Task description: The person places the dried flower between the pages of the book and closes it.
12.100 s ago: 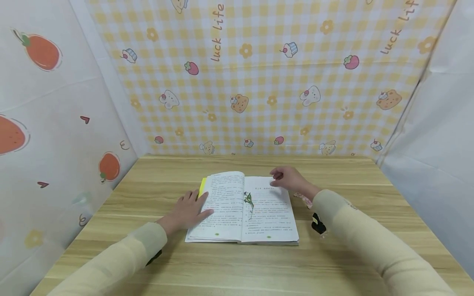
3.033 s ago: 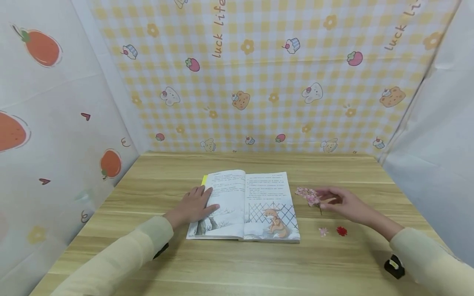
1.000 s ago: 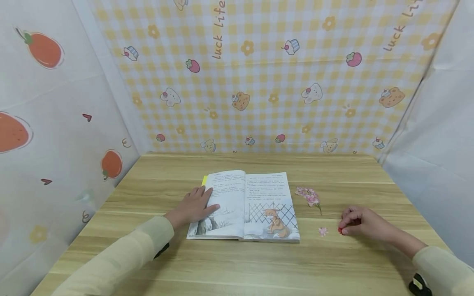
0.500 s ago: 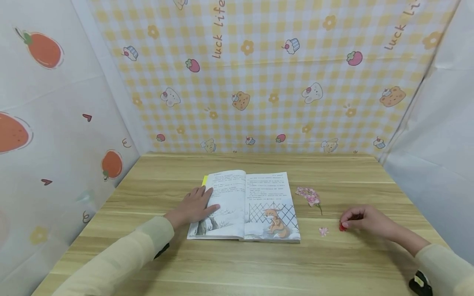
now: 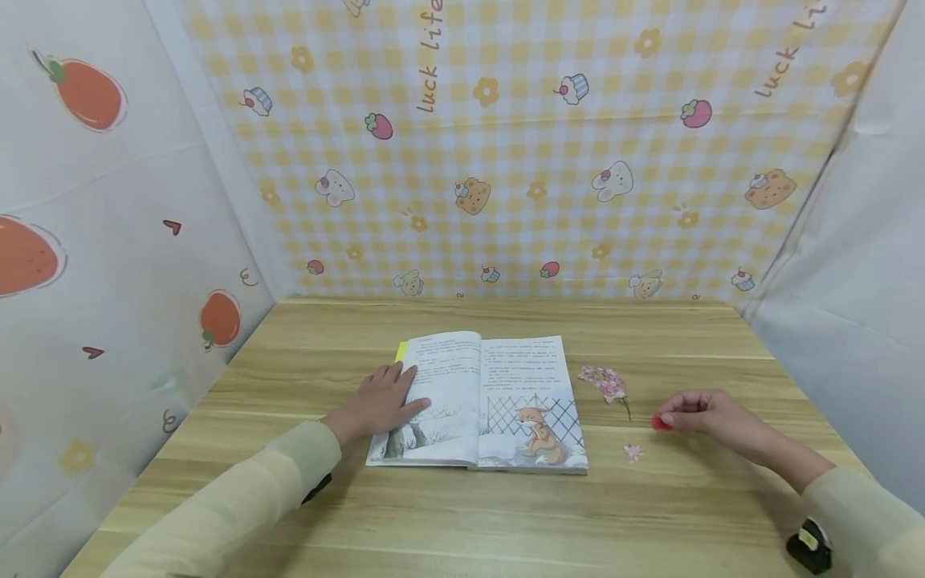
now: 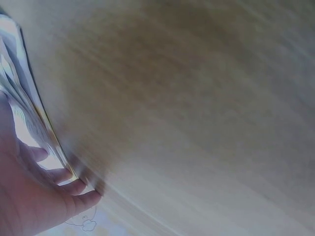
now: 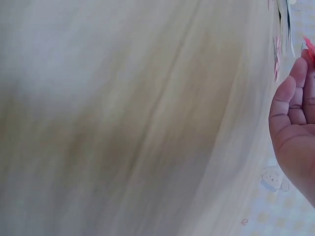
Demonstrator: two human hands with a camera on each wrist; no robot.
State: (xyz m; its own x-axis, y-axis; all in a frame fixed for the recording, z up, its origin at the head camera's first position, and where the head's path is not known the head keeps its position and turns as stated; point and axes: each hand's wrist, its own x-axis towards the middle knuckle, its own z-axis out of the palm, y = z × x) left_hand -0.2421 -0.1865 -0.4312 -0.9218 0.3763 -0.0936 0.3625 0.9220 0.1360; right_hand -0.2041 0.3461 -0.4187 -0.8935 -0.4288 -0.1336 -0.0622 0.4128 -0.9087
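Observation:
An open book (image 5: 531,365) lies on the table, a drawing of a fox by a fence on its right page. My left hand (image 5: 376,404) rests on the left page with its fingers spread; the left wrist view shows its fingertips (image 6: 88,196) at the book's outer edge. To the right of the book, my right hand (image 5: 711,417) pinches a small red flower (image 5: 660,422) between thumb and fingers. The red petals (image 7: 310,46) also show in the right wrist view. A pink flower sprig (image 5: 605,383) and a small pink blossom (image 5: 633,453) lie between book and right hand.
A wooden table (image 5: 477,530) carries everything. Behind it hangs a yellow checked cloth (image 5: 506,160), with pale cloth walls at both sides. A yellow strip (image 5: 401,351) sticks out at the book's left edge.
A spread with a green sprig has given way to the fox spread. My right hand has left the pink sprig, pinched the red flower and shifted it slightly away from me. The left hand stays put.

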